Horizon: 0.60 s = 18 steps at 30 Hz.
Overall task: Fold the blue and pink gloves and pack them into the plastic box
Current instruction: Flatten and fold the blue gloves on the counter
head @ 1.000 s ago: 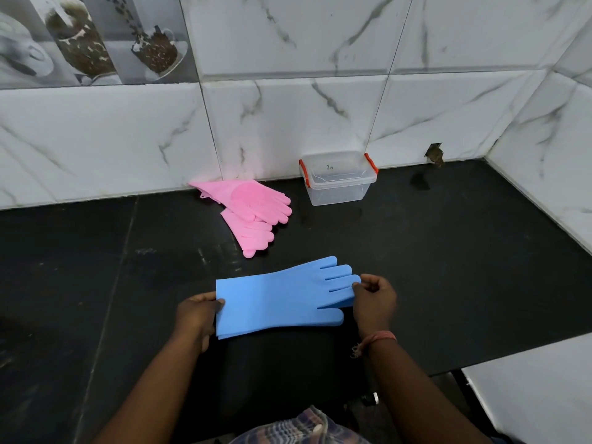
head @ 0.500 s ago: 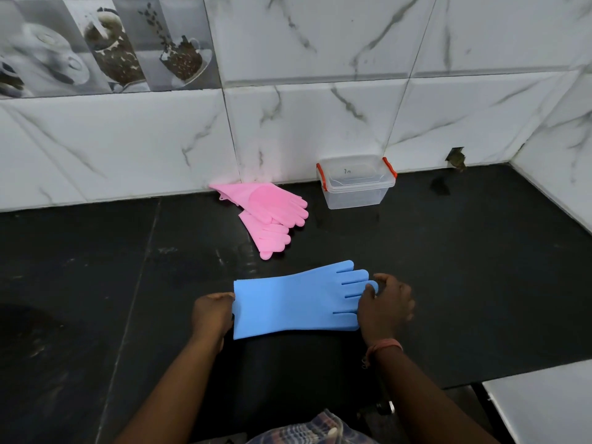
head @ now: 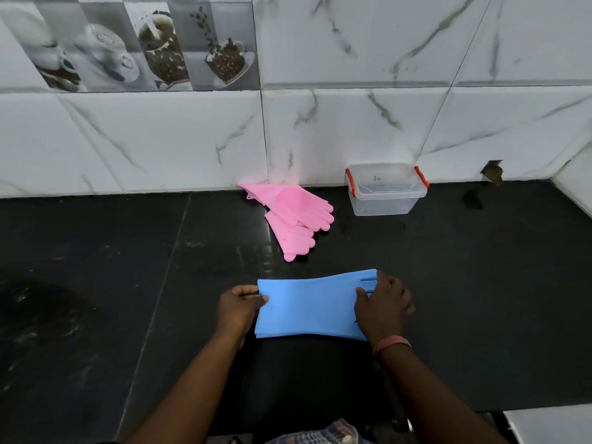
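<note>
Head view, looking down at a black countertop (head: 464,299) backed by a white marble-tile wall (head: 352,123). We see the blue gloves (head: 307,307) lying flat as a stack near the front edge, cuffs to the left and fingers to the right. Our left hand (head: 238,307) pinches the cuff end between thumb and fingers. Our right hand (head: 382,307) has moved: a second ago it only touched the fingertips from the side, and now it lies palm-down over the finger end, covering most of it. We read this as the gloves being smoothed and pinned, ready for a first fold; no fold is made yet. The pink gloves (head: 294,216) lie overlapped farther back, touching the wall, untouched. The plastic box (head: 386,193) sits just right of them against the wall, with red side clips; we cannot tell whether its clear lid is latched, but it appears to be on. The blue stack's near edge runs close to the counter's front edge, so folding is safer made sideways, right end over left. Bare counter lies on both sides and between the blue gloves and the box, leaving an open path for carrying them back.
</note>
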Available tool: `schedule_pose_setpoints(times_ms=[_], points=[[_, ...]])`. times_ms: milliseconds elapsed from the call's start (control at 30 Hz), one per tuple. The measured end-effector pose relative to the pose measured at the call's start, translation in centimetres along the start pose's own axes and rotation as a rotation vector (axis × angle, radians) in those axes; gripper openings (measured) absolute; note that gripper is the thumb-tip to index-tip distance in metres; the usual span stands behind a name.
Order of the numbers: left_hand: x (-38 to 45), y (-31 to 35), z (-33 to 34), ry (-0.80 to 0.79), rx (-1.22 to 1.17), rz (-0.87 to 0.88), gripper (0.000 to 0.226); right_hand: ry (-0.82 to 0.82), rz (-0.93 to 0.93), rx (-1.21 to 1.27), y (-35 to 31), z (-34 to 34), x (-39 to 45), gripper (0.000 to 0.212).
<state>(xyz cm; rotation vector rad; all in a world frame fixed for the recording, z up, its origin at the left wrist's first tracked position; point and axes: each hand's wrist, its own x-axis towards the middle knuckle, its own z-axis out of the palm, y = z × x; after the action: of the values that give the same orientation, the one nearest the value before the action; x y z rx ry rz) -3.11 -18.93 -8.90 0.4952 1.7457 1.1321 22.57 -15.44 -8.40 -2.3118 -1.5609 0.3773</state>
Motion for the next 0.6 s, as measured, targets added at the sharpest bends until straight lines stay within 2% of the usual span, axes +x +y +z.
schedule_pose_setpoints(times_ms=[100, 167, 233, 400, 500, 600], points=[[0.7, -0.1, 0.6, 0.03, 0.031, 0.021, 0.019, 0.046, 0.108, 0.009, 0.4, -0.3, 0.5, 0.059], [1.1, -0.3, 1.1, 0.056, 0.05, 0.051, 0.015, 0.013, 0.171, 0.048, 0.8, -0.5, 1.2, 0.057], [1.4, -0.5, 1.6, 0.079, 0.073, 0.069, 0.012, -0.016, 0.201, 0.133, 1.3, -0.5, 1.7, 0.049], [2.0, -1.0, 2.1, 0.15, 0.186, 0.078, 0.006, 0.049, 0.279, 0.389, 2.5, -0.5, 2.2, 0.023], [2.1, -1.3, 2.4, 0.161, 0.21, 0.111, 0.004, 0.114, 0.175, 0.364, 3.0, -0.6, 2.3, 0.015], [2.0, -1.6, 2.1, 0.179, 0.216, 0.148, 0.004, 0.223, 0.04, 0.284, 2.5, -0.4, 2.0, 0.015]])
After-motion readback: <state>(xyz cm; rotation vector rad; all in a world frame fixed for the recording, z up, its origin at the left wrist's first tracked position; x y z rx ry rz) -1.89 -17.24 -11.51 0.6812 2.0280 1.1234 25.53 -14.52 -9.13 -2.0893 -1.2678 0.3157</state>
